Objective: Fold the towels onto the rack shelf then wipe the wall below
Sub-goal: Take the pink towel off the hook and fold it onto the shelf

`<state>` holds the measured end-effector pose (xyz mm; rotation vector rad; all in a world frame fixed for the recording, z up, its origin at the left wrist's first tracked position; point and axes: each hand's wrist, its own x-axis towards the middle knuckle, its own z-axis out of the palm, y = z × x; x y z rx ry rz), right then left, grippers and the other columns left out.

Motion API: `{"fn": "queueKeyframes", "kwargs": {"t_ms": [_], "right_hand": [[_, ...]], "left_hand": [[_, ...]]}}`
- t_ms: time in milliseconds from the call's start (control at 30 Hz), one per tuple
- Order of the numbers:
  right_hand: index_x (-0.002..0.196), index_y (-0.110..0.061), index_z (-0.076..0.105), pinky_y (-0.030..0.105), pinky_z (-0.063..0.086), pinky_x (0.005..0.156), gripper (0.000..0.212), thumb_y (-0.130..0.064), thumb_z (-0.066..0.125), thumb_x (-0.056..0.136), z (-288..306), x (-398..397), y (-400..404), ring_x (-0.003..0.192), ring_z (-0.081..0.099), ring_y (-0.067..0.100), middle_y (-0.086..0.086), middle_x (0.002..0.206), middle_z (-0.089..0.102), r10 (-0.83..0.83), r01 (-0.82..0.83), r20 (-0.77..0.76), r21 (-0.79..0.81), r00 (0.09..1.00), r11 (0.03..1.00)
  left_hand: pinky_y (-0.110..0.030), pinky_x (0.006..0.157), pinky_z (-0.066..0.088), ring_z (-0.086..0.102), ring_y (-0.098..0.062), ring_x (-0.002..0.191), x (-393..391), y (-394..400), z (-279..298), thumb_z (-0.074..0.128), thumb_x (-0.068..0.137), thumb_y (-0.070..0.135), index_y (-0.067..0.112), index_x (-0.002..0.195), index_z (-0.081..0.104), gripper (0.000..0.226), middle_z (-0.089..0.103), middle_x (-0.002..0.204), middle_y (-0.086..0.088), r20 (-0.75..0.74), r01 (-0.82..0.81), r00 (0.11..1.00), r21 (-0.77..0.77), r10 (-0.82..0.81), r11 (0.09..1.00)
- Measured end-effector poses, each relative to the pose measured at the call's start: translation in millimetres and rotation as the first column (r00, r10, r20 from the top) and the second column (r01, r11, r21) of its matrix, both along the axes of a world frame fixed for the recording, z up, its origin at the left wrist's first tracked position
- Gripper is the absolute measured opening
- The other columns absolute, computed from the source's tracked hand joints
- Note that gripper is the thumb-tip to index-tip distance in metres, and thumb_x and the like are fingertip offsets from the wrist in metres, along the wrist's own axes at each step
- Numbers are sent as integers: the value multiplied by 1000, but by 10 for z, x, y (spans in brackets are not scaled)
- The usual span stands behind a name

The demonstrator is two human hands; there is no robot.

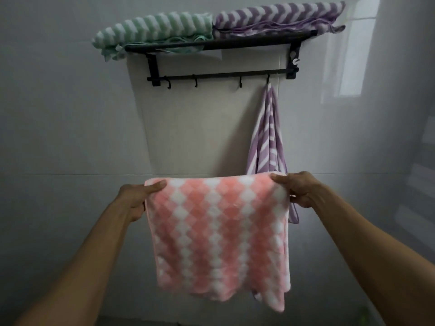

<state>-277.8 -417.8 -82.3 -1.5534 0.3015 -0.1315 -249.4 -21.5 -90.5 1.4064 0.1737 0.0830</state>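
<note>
Both grips are clenched on the pink towel (219, 234): the left hand (136, 198) pinches one top corner with the thumb laid over the folded edge, and the right hand (299, 188) pinches the other, so the cloth hangs flat and spread between them, below the rack and in front of the wall (70, 114). Holding it by the two corners at the same height keeps the edges lined up, which suits a next fold (it looks already doubled once, with a second layer showing at the lower right). Up on the rack shelf (221, 42) a green towel (155, 29) and a purple towel (277, 16) lie folded side by side, filling most of its width, so the pink one will likely have to go on top of them. One more purple striped towel (267, 137) hangs from a hook (267, 79) on the rail beneath, just behind the right hand, not yet folded. Wiping appears not to have begun.
</note>
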Motion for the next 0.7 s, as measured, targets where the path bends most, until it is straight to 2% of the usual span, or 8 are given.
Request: {"fn": "queueKeyframes", "kwargs": {"t_ms": [67, 100, 233, 300, 400, 500, 600, 700], "right_hand": [[101, -12, 61, 34, 50, 66, 30, -14, 83, 82, 104, 30, 33, 77, 62, 20, 8, 96, 67, -22, 21, 51, 19, 998, 1000], [103, -18, 58, 34, 49, 66, 30, -16, 82, 84, 148, 41, 43, 77, 61, 19, 8, 98, 66, -12, 10, 65, 25, 998, 1000], [92, -21, 64, 38, 50, 77, 10, -21, 74, 91, 252, 38, 21, 77, 60, 19, 5, 97, 65, 73, -70, 71, -38, 995, 997], [109, -18, 67, 42, 53, 83, 24, -11, 77, 88, 258, 19, -21, 87, 66, 23, 8, 106, 68, 153, -149, 39, -102, 987, 984], [123, -10, 62, 41, 59, 77, 46, 4, 78, 82, 220, -11, -14, 87, 67, 28, 17, 108, 64, 126, -119, 29, -184, 992, 976], [121, -6, 60, 39, 61, 72, 39, -4, 78, 86, 178, -19, 5, 77, 66, 25, 18, 100, 65, 11, 1, 87, -142, 996, 990], [116, -6, 63, 33, 60, 61, 29, -4, 73, 90, 160, -21, -5, 71, 65, 21, 15, 93, 66, 29, -18, 65, -162, 997, 987], [115, -4, 66, 40, 58, 81, 22, -4, 69, 93, 164, -3, 17, 76, 63, 22, 16, 99, 66, -12, 27, 126, -114, 992, 993]], "left_hand": [[-46, 67, 62, 75, -28, 79, 88, 9, 66, 101, 38, 12, -11, 123, 58, 97, 71, 108, -24, 46, -58, 997, -47, 60, 997], [-46, 73, 61, 74, -29, 86, 111, 1, 110, 102, 37, 13, -8, 131, 51, 109, 68, 115, -22, 77, -82, 993, -62, 87, 995], [-36, 64, 56, 68, -22, 88, 19, -44, 301, 86, 71, 4, 16, 143, 41, 85, 61, 123, -14, 185, -95, 978, -28, 98, 995], [-34, 61, 57, 68, -22, 88, -2, -40, 282, 81, 75, -3, 22, 145, 40, 85, 64, 121, -14, 197, 0, 980, 59, -11, 998], [-43, 74, 59, 67, -32, 93, -2, -33, 195, 83, 68, -9, 13, 138, 51, 79, 62, 122, -24, 184, -85, 980, 65, 72, 994], [-47, 87, 57, 67, -35, 98, -7, -57, 164, 86, 64, -7, 6, 122, 63, 64, 62, 122, -26, 187, -137, 973, -8, 136, 991], [-46, 90, 56, 66, -32, 95, -13, -55, 156, 85, 66, -7, 3, 118, 66, 57, 64, 118, -26, 181, -127, 976, 9, 123, 992], [-44, 89, 57, 67, -33, 97, -13, -22, 168, 84, 67, -7, 1, 119, 67, 56, 65, 118, -25, 169, -92, 982, 36, 84, 995]]}}
